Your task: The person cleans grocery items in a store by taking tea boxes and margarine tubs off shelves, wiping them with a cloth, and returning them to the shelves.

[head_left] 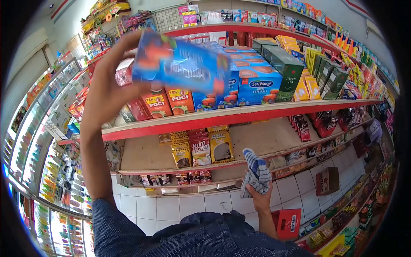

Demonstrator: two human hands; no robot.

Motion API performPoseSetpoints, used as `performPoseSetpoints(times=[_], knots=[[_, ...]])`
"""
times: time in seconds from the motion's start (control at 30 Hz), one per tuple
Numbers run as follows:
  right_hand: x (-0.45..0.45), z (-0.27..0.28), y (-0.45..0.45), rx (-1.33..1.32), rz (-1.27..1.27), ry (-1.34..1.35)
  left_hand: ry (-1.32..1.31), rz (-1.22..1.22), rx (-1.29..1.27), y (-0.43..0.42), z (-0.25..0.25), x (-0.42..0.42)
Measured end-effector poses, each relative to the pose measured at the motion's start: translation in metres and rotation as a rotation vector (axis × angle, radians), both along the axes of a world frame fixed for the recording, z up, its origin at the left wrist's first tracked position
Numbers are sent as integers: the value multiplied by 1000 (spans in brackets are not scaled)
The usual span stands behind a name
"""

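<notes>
My left hand (112, 83) is raised at the upper left, its fingers closed round one end of a blue tea box (182, 64). The box is tilted and smeared by motion, held in front of the upper shelf. Low on the right, my right hand (259, 195) grips a bunched striped cloth (257, 171), blue, grey and white. Behind the held box, blue SariWangi tea boxes (257, 85) stand in rows on the red-edged shelf. Orange Teh Poci boxes (180, 100) stand to their left, and a dark green tea box (282, 73) to their right.
The lower shelf (265, 132) carries coffee sachets (199, 147) and dark red packets (302, 128). On the tiled floor (180, 210) are a brown carton (327, 180) and a red Bintang crate (289, 222). A glass display case (55, 171) runs along the left.
</notes>
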State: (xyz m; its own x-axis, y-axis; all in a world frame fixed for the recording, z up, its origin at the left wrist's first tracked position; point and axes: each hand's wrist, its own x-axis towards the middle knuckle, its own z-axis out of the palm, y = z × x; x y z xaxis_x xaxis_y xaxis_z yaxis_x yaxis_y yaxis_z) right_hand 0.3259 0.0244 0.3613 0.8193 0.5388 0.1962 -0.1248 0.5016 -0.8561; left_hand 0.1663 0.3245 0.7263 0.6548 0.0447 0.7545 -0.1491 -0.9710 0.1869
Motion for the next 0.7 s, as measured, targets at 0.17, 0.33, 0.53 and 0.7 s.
performPoseSetpoints(times=[0.17, 0.33, 0.53, 0.7], knots=[[9, -22, -4, -152, -85, -86, -10, 228, 32, 34, 59, 60], [11, -14, 4, -177, -49, -164, 82, 612, 291, 78, 95, 124], [14, -36, 2, -245, -12, -242, 227, 730, 244, 113, 80, 185], [20, -41, -7, -296, -21, -273, 673, 948, 239, 97, 66, 212]])
